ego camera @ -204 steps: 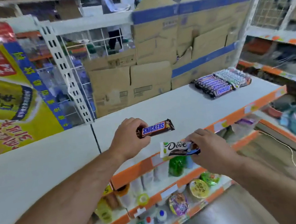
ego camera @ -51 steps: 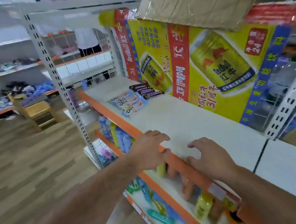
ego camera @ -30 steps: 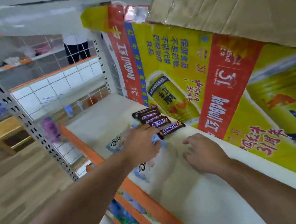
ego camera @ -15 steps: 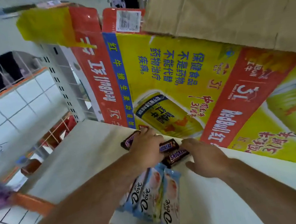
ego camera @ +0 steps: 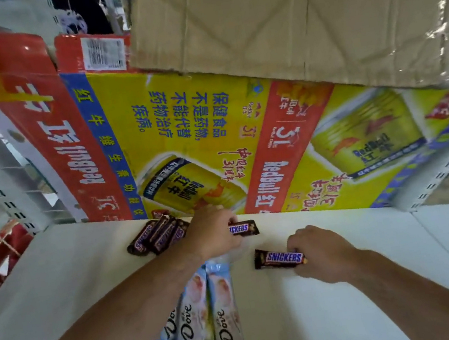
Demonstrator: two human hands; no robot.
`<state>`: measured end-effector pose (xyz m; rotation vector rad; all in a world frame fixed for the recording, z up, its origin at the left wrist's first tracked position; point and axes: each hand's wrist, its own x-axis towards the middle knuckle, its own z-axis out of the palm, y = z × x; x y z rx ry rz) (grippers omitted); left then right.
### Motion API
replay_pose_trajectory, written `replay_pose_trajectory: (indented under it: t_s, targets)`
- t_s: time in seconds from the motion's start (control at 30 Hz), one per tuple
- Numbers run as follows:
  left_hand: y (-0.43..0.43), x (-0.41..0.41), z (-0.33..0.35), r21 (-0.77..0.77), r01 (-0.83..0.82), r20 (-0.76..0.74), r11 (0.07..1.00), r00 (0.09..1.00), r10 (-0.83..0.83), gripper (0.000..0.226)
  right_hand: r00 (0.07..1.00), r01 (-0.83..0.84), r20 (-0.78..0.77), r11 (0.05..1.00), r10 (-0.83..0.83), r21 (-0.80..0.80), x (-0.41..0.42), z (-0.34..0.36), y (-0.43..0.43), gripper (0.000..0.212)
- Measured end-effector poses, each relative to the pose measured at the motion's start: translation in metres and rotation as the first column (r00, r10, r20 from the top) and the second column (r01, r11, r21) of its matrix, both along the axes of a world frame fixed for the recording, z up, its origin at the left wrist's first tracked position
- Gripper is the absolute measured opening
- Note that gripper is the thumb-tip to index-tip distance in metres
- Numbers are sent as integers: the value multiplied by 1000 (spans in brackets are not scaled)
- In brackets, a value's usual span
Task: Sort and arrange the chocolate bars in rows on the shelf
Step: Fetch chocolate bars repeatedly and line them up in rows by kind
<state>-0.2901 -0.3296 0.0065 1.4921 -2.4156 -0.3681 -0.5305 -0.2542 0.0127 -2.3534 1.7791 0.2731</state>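
Two bars held | left hand [ego camera: 213, 237] fingers [ego camera: 222, 216] gripped rear Snickers bar [ego camera: 243, 228] | right hand [ego camera: 320, 253] pinched front Snickers bar [ego camera: 279, 258] | probably aligning rows

glossy Snickers wrappers [ego camera: 283, 258], matt white shelf [ego camera: 59, 284]

Snickers bars [ego camera: 157, 236] behind flat Dove bars [ego camera: 224, 316]

Head view, close above the shelf [ego camera: 59, 284], facing down and forward
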Motion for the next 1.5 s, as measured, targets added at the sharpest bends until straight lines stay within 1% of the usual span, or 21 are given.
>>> replay_pose_trajectory:
  t_s: [0.1, 0.17, 0.33, 0.47, 0.6, 0.7, 0.97, 1.1, 1.2, 1.33, 1.5]
  targets:
    - [9, -27, 1, 15, 23, -117, 1000, 993, -21, 34, 996, 84, 24, 996, -84, -35, -25, 2, 21, 19]
    - [17, -44, 1, -2, 45, -151, 999, 988, -44, 33, 993, 114, 34, 992, -113, -52, -41, 2, 34, 19]
    - [47, -88, 2, -44, 106, -110, 993, 988, -110, 30, 979, 183, 111, 973, -169, -139, -87, 1, 71, 20]
    - [78, -132, 12, -58, 128, -66, 990, 989, -131, 30, 963, 233, 182, 955, -200, -184, -131, 6, 108, 15]
    - [119, -193, 20, -89, 139, -71, 986, 987, -145, 32, 959, 245, 202, 940, -199, -239, -188, 7, 153, 15]
    - [152, -244, 24, -105, 137, -95, 985, 984, -148, 29, 959, 247, 210, 924, -190, -292, -241, 9, 192, 18]
    - [214, -375, 27, -109, 169, -147, 980, 972, -184, 28, 931, 344, 255, 863, -261, -371, -365, 19, 281, 20]
    - [221, -430, 27, -100, 234, -129, 967, 961, -246, 31, 909, 390, 301, 840, -287, -377, -411, 18, 302, 22]
    - [216, -467, 24, -101, 279, -142, 955, 946, -291, 31, 895, 432, 296, 814, -334, -389, -442, 14, 307, 21]
    - [197, -519, 17, -77, 333, -166, 940, 925, -341, 34, 869, 485, 307, 789, -388, -376, -483, 6, 299, 23]
    - [161, -583, 5, -51, 380, -197, 924, 903, -382, 35, 851, 524, 275, 768, -449, -367, -536, 1, 270, 23]
